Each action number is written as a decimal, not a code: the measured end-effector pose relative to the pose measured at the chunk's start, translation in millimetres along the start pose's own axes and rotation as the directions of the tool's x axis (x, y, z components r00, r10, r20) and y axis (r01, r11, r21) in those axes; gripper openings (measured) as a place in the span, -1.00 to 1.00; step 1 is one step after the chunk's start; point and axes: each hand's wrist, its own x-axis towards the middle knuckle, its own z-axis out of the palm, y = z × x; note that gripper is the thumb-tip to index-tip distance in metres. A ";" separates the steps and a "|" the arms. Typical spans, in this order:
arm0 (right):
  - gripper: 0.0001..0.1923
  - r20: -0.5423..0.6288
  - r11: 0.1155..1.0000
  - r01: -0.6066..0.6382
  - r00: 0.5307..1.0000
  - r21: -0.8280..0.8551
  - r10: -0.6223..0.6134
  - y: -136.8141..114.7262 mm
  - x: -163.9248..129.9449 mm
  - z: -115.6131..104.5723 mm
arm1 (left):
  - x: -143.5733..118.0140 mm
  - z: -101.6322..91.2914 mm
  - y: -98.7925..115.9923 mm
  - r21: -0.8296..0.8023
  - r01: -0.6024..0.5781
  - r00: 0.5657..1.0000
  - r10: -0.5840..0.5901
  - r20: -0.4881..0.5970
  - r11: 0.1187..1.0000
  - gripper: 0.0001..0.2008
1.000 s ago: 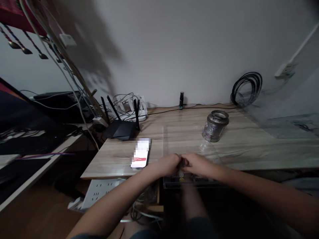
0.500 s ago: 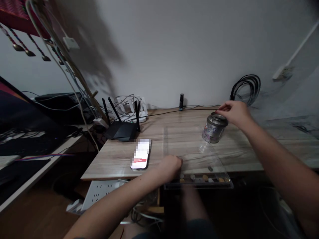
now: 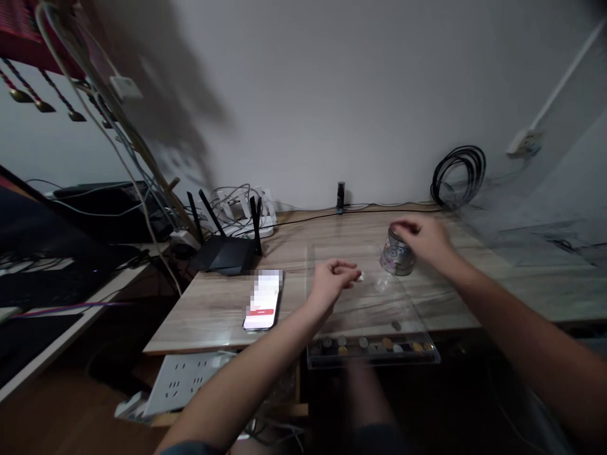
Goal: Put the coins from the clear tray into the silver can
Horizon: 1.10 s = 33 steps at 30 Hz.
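The left hand (image 3: 332, 278) is raised over the clear tray (image 3: 327, 253), its fingers pinched on a small pale thing (image 3: 360, 276), by my guess a coin, held in the air just left of the can (image 3: 397, 251). The right hand (image 3: 422, 241) is curled over the top and far side of the can, which stands on the tray's far right part; the hand appears to grip it, though blur keeps me from telling how firmly. The can's mouth is mostly hidden under the fingers.

The tray is see-through and lies flat on the wooden desk (image 3: 218, 309), jutting over the near edge. Along its near wall sits a row of coins (image 3: 374, 345), some dark, some yellowish, and one lone coin (image 3: 396, 326) lies a little further in. I judge the work to be partway along: one coin is in the fingers near the can, while the row waits at the tray's front. How many are already in the can cannot be seen.

To the left, a phone (image 3: 262, 308) lies face up with its screen lit, and behind it a black router (image 3: 225, 253) stands among cables.
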 end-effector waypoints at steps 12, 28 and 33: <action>-0.76 -0.076 0.994 -0.099 0.992 0.036 0.101 15.0 8.1 -5.9 | -0.3 13.6 9.9 -0.136 0.000 0.998 0.009 0.065 0.991 -0.75; -0.81 0.646 0.955 0.294 0.722 0.036 -0.247 -28.6 -60.4 26.0 | -33.0 -52.9 -18.1 0.724 -0.635 0.693 -0.217 0.688 0.269 -0.81; -0.81 0.791 0.928 0.274 0.495 0.251 -0.360 -34.0 -106.9 60.7 | -33.4 -47.2 -19.3 0.646 -0.697 0.627 -0.172 0.760 0.311 -0.78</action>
